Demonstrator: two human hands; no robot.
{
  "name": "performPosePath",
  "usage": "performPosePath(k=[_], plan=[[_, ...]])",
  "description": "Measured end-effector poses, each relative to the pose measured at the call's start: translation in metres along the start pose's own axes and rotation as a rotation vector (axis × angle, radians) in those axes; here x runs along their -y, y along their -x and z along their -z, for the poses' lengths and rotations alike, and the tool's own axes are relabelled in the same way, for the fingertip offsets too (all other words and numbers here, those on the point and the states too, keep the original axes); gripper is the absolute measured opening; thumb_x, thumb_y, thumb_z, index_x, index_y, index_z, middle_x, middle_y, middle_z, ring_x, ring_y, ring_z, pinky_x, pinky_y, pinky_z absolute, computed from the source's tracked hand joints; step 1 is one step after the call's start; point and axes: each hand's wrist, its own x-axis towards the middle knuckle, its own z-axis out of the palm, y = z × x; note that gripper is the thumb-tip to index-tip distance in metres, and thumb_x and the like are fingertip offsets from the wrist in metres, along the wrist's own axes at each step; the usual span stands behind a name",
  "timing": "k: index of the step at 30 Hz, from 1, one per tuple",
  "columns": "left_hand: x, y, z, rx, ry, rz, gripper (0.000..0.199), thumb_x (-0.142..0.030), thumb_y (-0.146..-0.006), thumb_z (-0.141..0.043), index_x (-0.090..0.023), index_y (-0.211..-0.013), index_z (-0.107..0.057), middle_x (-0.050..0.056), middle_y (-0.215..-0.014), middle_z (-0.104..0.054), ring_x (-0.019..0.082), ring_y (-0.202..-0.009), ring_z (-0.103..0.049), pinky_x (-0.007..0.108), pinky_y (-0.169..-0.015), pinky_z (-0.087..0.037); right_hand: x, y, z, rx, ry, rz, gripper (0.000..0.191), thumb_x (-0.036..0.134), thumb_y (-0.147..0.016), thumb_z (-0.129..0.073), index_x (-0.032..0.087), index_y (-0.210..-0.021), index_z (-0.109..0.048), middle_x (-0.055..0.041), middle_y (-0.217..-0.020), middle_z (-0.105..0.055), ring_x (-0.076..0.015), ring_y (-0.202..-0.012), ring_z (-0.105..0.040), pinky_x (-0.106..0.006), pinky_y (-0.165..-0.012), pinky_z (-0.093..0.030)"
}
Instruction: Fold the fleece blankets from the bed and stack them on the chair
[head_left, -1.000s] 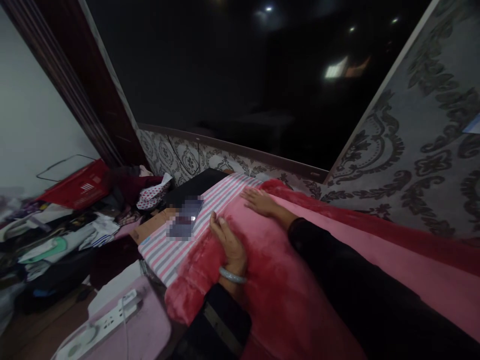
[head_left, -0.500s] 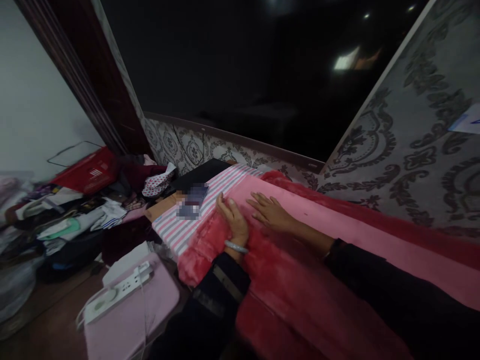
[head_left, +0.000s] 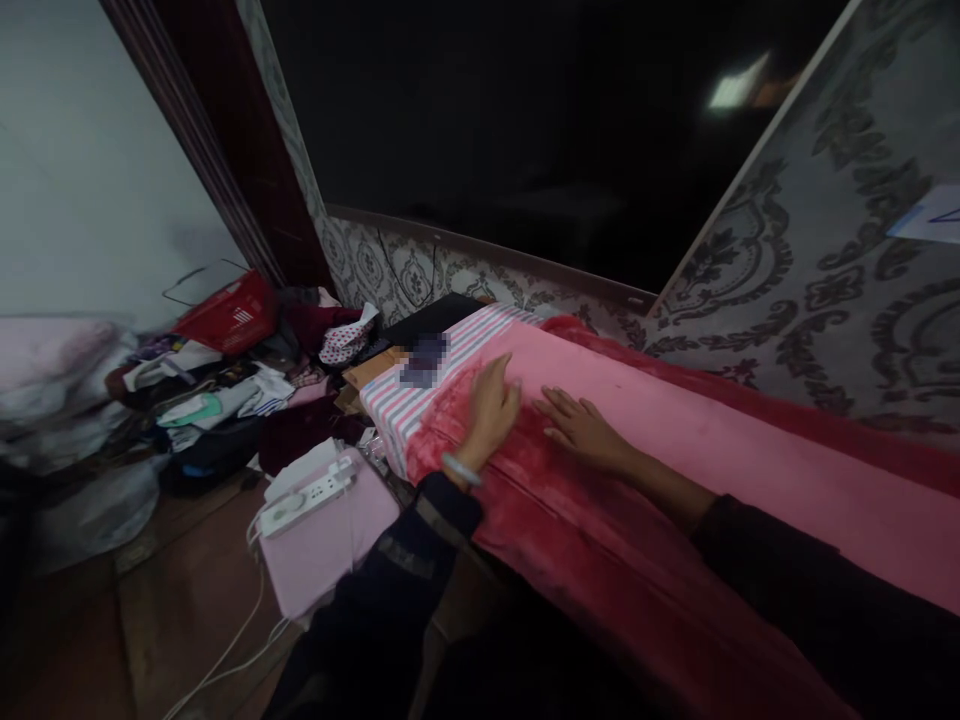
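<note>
A plush red blanket (head_left: pixel 555 500) covers a long low surface along the wall, with a smooth pink strip of cloth (head_left: pixel 675 420) lying lengthwise over it. My left hand (head_left: pixel 491 415), with a pale bangle at the wrist, is over the red plush near its far left end, fingers stretched out. To its right, my right hand (head_left: pixel 581 430) lies flat at the border of the red plush and the pink strip, fingers spread. Neither hand holds anything. Beyond the left hand is a striped cloth (head_left: pixel 469 340) with a dark blurred item (head_left: pixel 425 360) on it.
A white power strip (head_left: pixel 307 498) rests on a pink stool-like top (head_left: pixel 330 550) at the left, cords trailing to the floor. Behind it are heaped clothes (head_left: pixel 225 400) and a red basket (head_left: pixel 232 312). A large dark screen (head_left: pixel 525 130) hangs on the patterned wall.
The view has shifted, so the scene sits further right. My left hand has turned, its fingers now pointing up and to the right. My right hand stays on the bedding, fingers still spread.
</note>
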Motion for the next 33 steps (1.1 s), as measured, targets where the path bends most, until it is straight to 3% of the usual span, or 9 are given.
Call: performPosePath(k=[3, 6, 11, 17, 20, 23, 25, 26, 33], plan=[[0.009, 0.05, 0.032, -0.114, -0.211, -0.035, 0.043, -0.027, -0.097, -0.042, -0.016, -0.136, -0.059, 0.015, -0.141, -0.062, 0.027, -0.138, -0.052, 0.052, -0.122, -0.032, 0.031, -0.013, -0.005, 0.01, -0.057, 0.108, 0.059, 0.043, -0.106, -0.03, 0.023, -0.161, -0.034, -0.0105, -0.169, -0.022, -0.0301, -0.156, -0.018, -0.06, -0.122, -0.024], [0.025, 0.078, 0.047, -0.138, -0.392, -0.005, 0.051, -0.025, -0.093, -0.045, -0.013, -0.142, -0.054, 0.017, -0.148, -0.057, 0.028, -0.145, -0.045, 0.055, -0.124, -0.028, 0.059, -0.03, -0.013, -0.026, -0.117, 0.251, 0.059, 0.035, -0.106, -0.029, 0.021, -0.162, -0.031, -0.0095, -0.168, -0.026, -0.0251, -0.156, -0.02, -0.053, -0.125, -0.019], [0.041, 0.082, 0.042, 0.022, -0.631, 0.09, 0.056, -0.025, -0.087, -0.05, -0.01, -0.141, -0.056, 0.022, -0.151, -0.054, 0.034, -0.147, -0.043, 0.061, -0.123, -0.026, 0.08, -0.061, -0.025, -0.016, -0.204, 0.339, 0.059, 0.034, -0.106, -0.031, 0.021, -0.164, -0.027, -0.0083, -0.169, -0.025, -0.0223, -0.156, -0.021, -0.049, -0.127, -0.019], [0.046, 0.085, 0.036, -0.052, -0.668, 0.149, 0.062, -0.029, -0.089, -0.049, -0.002, -0.146, -0.051, 0.025, -0.155, -0.047, 0.038, -0.149, -0.039, 0.059, -0.124, -0.026, 0.063, -0.101, -0.031, 0.013, -0.115, 0.442, 0.069, 0.055, -0.105, -0.038, 0.021, -0.164, -0.027, -0.0097, -0.169, -0.024, -0.0258, -0.157, -0.015, -0.052, -0.127, -0.012], [0.047, 0.086, 0.036, -0.029, -0.682, 0.156, 0.064, -0.027, -0.088, -0.05, 0.0, -0.145, -0.05, 0.027, -0.156, -0.045, 0.038, -0.148, -0.039, 0.058, -0.124, -0.026, 0.041, -0.126, -0.019, -0.033, -0.01, 0.301, 0.065, 0.054, -0.104, -0.038, 0.026, -0.162, -0.032, -0.0088, -0.168, -0.025, -0.03, -0.156, -0.017, -0.059, -0.125, -0.012], [0.048, 0.085, 0.036, -0.028, -0.694, 0.16, 0.064, -0.026, -0.088, -0.049, 0.001, -0.145, -0.05, 0.027, -0.156, -0.044, 0.039, -0.148, -0.039, 0.059, -0.123, -0.027, 0.018, -0.139, 0.002, -0.048, 0.017, -0.114, 0.062, 0.05, -0.105, -0.033, 0.025, -0.162, -0.032, -0.0106, -0.17, -0.019, -0.0346, -0.156, -0.016, -0.066, -0.121, -0.018], [0.049, 0.084, 0.037, -0.034, -0.675, 0.155, 0.064, -0.027, -0.087, -0.05, -0.001, -0.145, -0.05, 0.027, -0.156, -0.045, 0.039, -0.148, -0.039, 0.059, -0.122, -0.027, 0.008, -0.131, 0.012, -0.078, -0.01, -0.302, 0.063, 0.047, -0.106, -0.029, 0.021, -0.163, -0.028, -0.013, -0.17, -0.013, -0.0351, -0.156, -0.014, -0.066, -0.12, -0.02], [0.049, 0.083, 0.037, -0.036, -0.661, 0.15, 0.064, -0.027, -0.086, -0.051, -0.001, -0.145, -0.05, 0.027, -0.155, -0.046, 0.039, -0.148, -0.039, 0.06, -0.122, -0.027, 0.007, -0.121, 0.013, -0.097, -0.023, -0.306, 0.063, 0.047, -0.107, -0.029, 0.02, -0.164, -0.026, -0.0133, -0.171, -0.011, -0.0347, -0.157, -0.013, -0.064, -0.121, -0.021], [0.046, 0.079, 0.037, -0.012, -0.695, 0.137, 0.064, -0.029, -0.089, -0.047, 0.0, -0.146, -0.049, 0.026, -0.153, -0.049, 0.039, -0.148, -0.038, 0.059, -0.123, -0.025, 0.035, -0.018, -0.034, -0.036, -0.004, 0.374, 0.063, 0.053, -0.107, -0.036, 0.029, -0.164, -0.025, -0.0085, -0.169, -0.023, -0.0295, -0.157, -0.016, -0.056, -0.123, -0.017]])
